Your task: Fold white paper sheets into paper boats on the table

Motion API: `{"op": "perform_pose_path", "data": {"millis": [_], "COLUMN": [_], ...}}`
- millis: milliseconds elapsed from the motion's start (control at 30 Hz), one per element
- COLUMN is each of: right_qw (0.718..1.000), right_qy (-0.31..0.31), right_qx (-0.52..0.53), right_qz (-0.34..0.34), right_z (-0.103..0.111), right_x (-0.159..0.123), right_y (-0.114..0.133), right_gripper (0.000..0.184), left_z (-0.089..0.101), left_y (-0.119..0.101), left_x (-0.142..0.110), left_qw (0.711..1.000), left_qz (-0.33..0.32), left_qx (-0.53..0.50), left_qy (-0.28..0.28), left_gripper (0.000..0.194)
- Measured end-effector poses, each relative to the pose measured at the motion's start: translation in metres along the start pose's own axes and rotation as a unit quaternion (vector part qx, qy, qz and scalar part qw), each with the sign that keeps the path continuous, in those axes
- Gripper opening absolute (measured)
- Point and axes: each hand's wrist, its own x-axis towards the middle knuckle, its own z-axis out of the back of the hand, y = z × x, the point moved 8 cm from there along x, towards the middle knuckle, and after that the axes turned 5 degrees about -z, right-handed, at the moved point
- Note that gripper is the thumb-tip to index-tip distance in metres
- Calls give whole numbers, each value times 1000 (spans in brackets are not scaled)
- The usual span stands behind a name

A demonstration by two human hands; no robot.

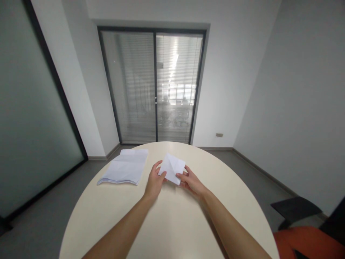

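A small folded white paper (172, 166) with diagonal creases is held just above the round cream table (175, 223), near its middle. My left hand (154, 181) pinches the paper's left edge between thumb and fingers. My right hand (191, 181) grips its lower right corner, thumb on top. Both forearms reach in from the bottom of the view.
A stack of creased white sheets (125, 171) lies on the table's far left. Beyond the table stand glass sliding doors (155, 86) with blinds. An orange-and-black chair (307, 233) sits at the lower right, beside the table's edge.
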Motion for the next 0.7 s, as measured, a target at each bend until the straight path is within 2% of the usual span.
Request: {"op": "perform_pose_path", "data": {"millis": [100,333,533,633,700], "right_qw": [1000,999,995,983,954], "right_qy": [24,-21,-31,-49,-76], "right_qx": [-7,-35,-91,-176,-284], "right_qz": [3,30,20,34,67], "right_z": [-2,11,17,20,22], "right_x": [1,7,10,12,11], "right_y": [1,3,-5,-6,-2], "right_gripper": [64,61,54,51,45], "left_z": [2,8,18,21,24], "left_y": [-1,6,15,22,21], "left_x": [1,3,7,7,4], "left_qw": [1000,999,996,991,974], "left_qz": [-13,22,14,9,-20], "left_qx": [-9,31,72,128,219], "left_qy": [-6,-38,-58,-48,-47], "left_gripper": [68,57,62,71,77]}}
